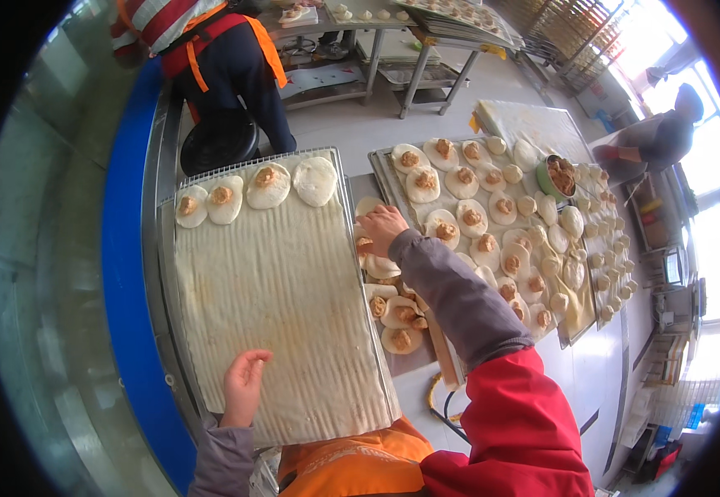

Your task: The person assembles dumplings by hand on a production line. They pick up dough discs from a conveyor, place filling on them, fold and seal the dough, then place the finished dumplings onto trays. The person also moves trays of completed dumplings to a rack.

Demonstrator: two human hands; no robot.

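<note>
My right hand [383, 229] reaches across to the narrow board between the two large trays. Its bent fingers grip the edge of a flat dough round [367, 205], partly hidden beneath them. Over the cloth-lined rack [269, 298] hovers my left hand [245, 386], fingers loosely bent and nothing visible in them. Along the rack's far edge lie a bare dough round [316, 181] and several rounds topped with brown filling [265, 176]. More filled rounds [401, 339] crowd the board below my right hand, some overlapping.
To the right, a tray holds many filled rounds [462, 182] and small dough balls [527, 205]. A green bowl of filling [560, 177] stands among them. A blue rail [140, 315] runs along the left. One person [227, 66] stands far left, another [666, 132] far right.
</note>
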